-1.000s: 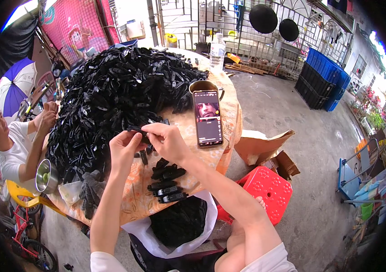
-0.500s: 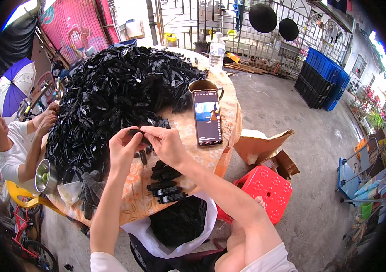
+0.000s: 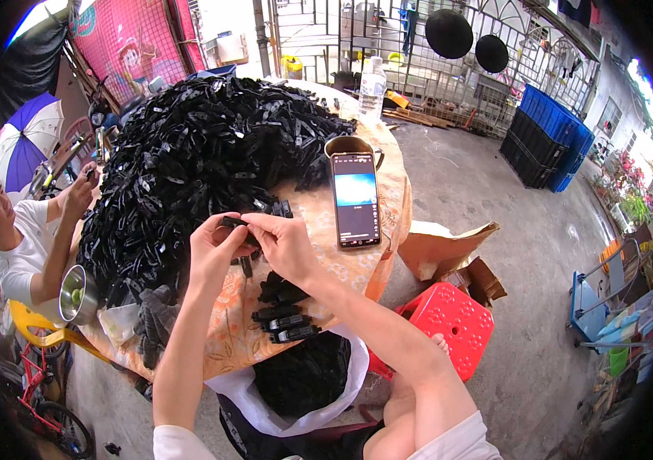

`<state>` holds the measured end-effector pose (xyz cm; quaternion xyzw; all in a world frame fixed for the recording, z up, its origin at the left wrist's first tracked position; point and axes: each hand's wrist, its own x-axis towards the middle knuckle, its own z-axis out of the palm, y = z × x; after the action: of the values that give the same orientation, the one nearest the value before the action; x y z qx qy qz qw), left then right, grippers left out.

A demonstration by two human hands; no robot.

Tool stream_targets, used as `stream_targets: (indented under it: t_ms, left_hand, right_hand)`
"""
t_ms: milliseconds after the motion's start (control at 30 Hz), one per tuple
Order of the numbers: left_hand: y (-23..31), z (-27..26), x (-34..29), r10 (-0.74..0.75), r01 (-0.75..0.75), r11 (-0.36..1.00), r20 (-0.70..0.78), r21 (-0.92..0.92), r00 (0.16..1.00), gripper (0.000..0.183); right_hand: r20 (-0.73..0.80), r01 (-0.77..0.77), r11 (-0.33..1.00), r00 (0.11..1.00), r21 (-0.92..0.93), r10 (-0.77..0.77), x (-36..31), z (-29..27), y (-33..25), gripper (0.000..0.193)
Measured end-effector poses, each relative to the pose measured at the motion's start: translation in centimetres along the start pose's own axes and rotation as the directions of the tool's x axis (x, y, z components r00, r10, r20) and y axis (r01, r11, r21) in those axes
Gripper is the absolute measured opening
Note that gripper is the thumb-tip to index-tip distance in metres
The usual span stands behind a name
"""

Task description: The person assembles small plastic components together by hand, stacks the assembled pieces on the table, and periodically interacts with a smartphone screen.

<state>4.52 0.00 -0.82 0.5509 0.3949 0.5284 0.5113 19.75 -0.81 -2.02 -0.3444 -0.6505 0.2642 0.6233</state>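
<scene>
A small black plastic part (image 3: 232, 221) is held between my two hands above the near side of the table. My left hand (image 3: 211, 247) pinches it from the left, and my right hand (image 3: 284, 244) grips its other end with thumb and forefinger; my fingers hide much of it. Just beyond them rises a large pile of similar black parts (image 3: 196, 153). Several finished-looking black pieces (image 3: 284, 314) lie in a short row by my right wrist. Below the table edge, a white sack (image 3: 357, 368) stands open with black parts inside.
A phone (image 3: 355, 218) leans on a metal mug (image 3: 348, 144), with a water bottle (image 3: 372, 88) behind. Across the pile's left side sits another person (image 3: 23, 238) holding a small dark piece. A steel bowl (image 3: 78, 295), grey cloth (image 3: 159, 322) and red stool (image 3: 449, 330) are nearby.
My hands keep their grip on the black part with slight finger movement. The other person's hands have lifted from the pile's edge. The phone's picture has changed.
</scene>
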Motion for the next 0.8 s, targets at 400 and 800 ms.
stream_targets:
  t_ms: [400,800]
  left_hand:
    - [0.0,0.2,-0.1,0.058,-0.065,0.993,-0.065,-0.102,0.996,0.025]
    - [0.3,0.1,-0.1,0.103,-0.102,0.995,0.041,-0.019,0.994,0.028]
  right_hand:
    - [0.164,0.221,0.958,0.967,-0.183,-0.192,0.0,-0.5,1.1,0.046]
    - [0.161,-0.013,1.0,0.987,0.026,0.009,0.1,-1.2,1.3,0.033]
